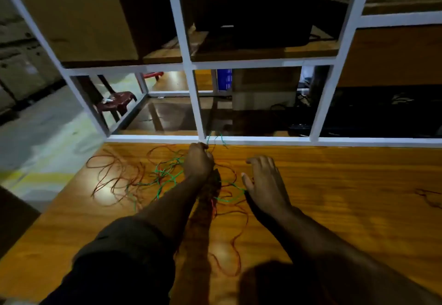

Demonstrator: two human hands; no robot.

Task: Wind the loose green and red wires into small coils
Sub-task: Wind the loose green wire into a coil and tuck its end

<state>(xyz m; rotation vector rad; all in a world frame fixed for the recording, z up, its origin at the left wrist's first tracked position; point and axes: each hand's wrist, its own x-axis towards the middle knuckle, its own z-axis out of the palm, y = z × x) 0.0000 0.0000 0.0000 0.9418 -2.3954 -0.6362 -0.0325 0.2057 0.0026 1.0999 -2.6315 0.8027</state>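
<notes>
Loose red wire and green wire lie tangled on the wooden table, spreading left of my arms and trailing back between them. My left hand is curled round a bunch of red and green strands near the table's far edge, with green ends sticking up past its fingers. My right hand hovers just to the right with its fingers spread and relaxed, holding nothing. More red wire loops under my forearms toward the near edge.
A white metal frame runs along the table's far edge, with uprights rising from it. Behind it are shelves with a cardboard box and dark equipment. A maroon plastic stool stands on the floor at the left.
</notes>
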